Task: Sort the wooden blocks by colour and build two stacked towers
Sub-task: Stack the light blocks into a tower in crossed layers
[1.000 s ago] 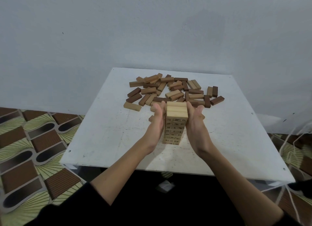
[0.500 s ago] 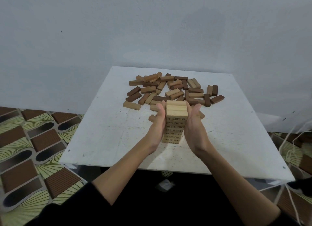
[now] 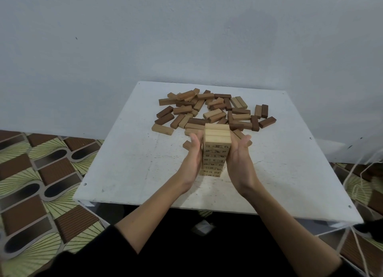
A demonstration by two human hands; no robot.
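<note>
One light-wood tower (image 3: 216,150), three blocks across top. Left hand (image 3: 191,159) and right hand (image 3: 238,162) flat-fingered, pressing opposite sides. Loose pile (image 3: 213,113) behind on table (image 3: 128,173); count unclear.

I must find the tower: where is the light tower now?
In the head view, the light tower stands mid-table between the left hand and right hand, before the loose blocks.

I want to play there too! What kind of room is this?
Probably a room in a home: a low white table by a plain painted wall, a patterned floor mat, and loose wooden blocks for stacking.
</note>
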